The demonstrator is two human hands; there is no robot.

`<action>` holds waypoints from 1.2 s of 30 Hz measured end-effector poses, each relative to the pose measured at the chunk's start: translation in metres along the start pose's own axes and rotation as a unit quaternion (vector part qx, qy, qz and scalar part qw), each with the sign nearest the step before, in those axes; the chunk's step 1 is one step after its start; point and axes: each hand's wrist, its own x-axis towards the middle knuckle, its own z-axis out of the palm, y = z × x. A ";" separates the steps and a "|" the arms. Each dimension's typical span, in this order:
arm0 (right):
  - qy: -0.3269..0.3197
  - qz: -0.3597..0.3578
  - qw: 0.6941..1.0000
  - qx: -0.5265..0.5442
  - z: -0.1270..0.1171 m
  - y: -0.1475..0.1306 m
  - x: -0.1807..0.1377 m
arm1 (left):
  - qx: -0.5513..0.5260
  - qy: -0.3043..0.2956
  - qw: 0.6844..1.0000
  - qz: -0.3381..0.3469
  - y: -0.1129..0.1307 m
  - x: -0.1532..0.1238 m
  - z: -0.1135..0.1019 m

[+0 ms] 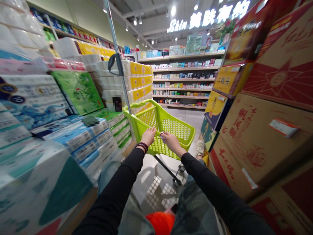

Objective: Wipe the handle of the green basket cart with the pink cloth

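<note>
A lime-green plastic shopping basket on wheels (171, 125) stands in the aisle in front of me. My left hand (148, 135), with a dark bead bracelet on the wrist, rests on the basket's near rim with fingers curled over it. My right hand (170, 141) lies beside it on the same rim, fingers closed on the edge and on a small pale thing I cannot make out. Both arms wear black sleeves. The basket's long grey pull handle (117, 62) rises up to the left. The basket looks empty inside.
Stacked packs of toilet paper and tissue (61, 107) fill the left side. Cardboard cartons with red print (264, 130) tower on the right. Shelves of small goods (183, 81) close the aisle's far end. My shoe (200, 147) shows beside the basket; something orange (160, 222) sits at my lap.
</note>
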 end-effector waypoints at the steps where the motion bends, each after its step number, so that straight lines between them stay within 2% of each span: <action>1: 0.002 -0.007 1.000 0.008 -0.001 0.004 -0.004 | 0.002 0.000 1.000 -0.004 -0.002 0.001 0.001; 6: 0.024 0.002 0.999 0.046 -0.018 0.038 -0.047 | -0.007 0.022 1.000 -0.010 -0.006 0.006 0.013; 8: 0.027 0.022 0.998 0.046 -0.020 0.042 -0.054 | -0.020 0.028 0.999 -0.008 -0.003 0.007 0.017; 10: 0.026 0.044 0.998 0.039 -0.015 0.035 -0.047 | -0.029 0.025 0.999 -0.015 0.003 0.006 0.019; 13: 0.020 0.056 0.998 0.023 0.000 0.011 -0.018 | -0.029 0.023 0.999 -0.026 0.008 0.005 0.020; 17: 0.004 0.046 0.999 0.009 0.011 -0.010 0.008 | -0.015 0.030 0.999 -0.016 -0.001 0.007 0.015; 21: -0.011 0.021 0.999 0.028 -0.002 0.001 -0.012 | -0.008 0.024 0.999 -0.035 -0.016 0.009 0.010; 25: -0.015 0.036 0.999 0.022 -0.015 0.012 -0.035 | -0.003 0.040 0.998 -0.040 -0.004 0.005 0.020; 30: -0.027 0.054 0.998 -0.008 -0.002 -0.007 -0.010 | -0.003 0.062 0.998 -0.009 0.022 -0.002 0.037; 33: -0.021 0.046 0.999 0.008 0.007 -0.017 0.005 | -0.002 0.045 0.999 -0.007 0.014 -0.002 0.033; 36: -0.018 0.026 0.998 0.045 0.006 -0.014 -0.001 | -0.003 0.020 1.000 -0.014 -0.002 -0.003 0.027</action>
